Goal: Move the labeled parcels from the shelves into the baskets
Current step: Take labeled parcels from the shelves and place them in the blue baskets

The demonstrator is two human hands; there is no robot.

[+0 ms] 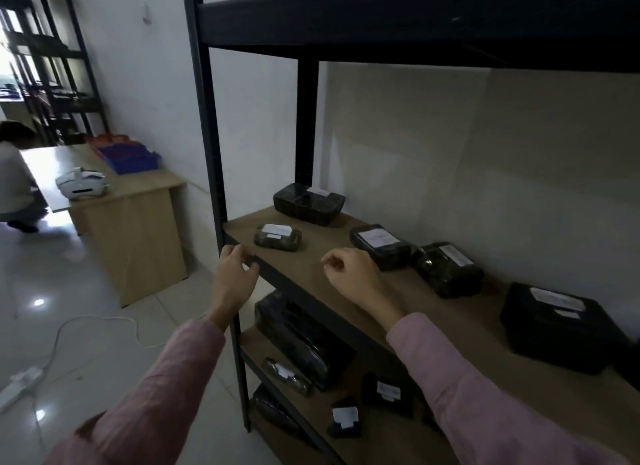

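**Shelving unit** [212, 153], middle board [304, 274]: five labeled parcels are counted, all lying on the board and none lifted.
- A small greenish parcel [277, 237] is placed nearest the front left corner.
- A black tray-shaped parcel [309, 203] is set behind it, near the wall.
- A dark flat parcel [381, 245] and a dark wrapped parcel [446, 269] are laid close side by side further right.
- A large black box [557, 326] is placed at the right end.

**Lower board** [258, 347]: a bulky wrapped parcel [301, 336] and at least four smaller labeled ones are seen, partly hidden.

**Left hand** [235, 274]: the fingers are curled over the front rail [277, 276] at the left corner. No parcel is held.

**Right hand** [346, 274]: it is held over the bare board between the greenish and the flat parcel. The fingers are loosely curled and nothing is grasped.

**Baskets:** none is made out. Stacked blue trays [128, 156] are seen on a desk [138, 229] well apart to the left. Whether these serve as baskets cannot be told.

**Progress:** no parcel is shown delivered. Everything on both boards is judged outstanding, and the greenish parcel is judged the nearest pick.
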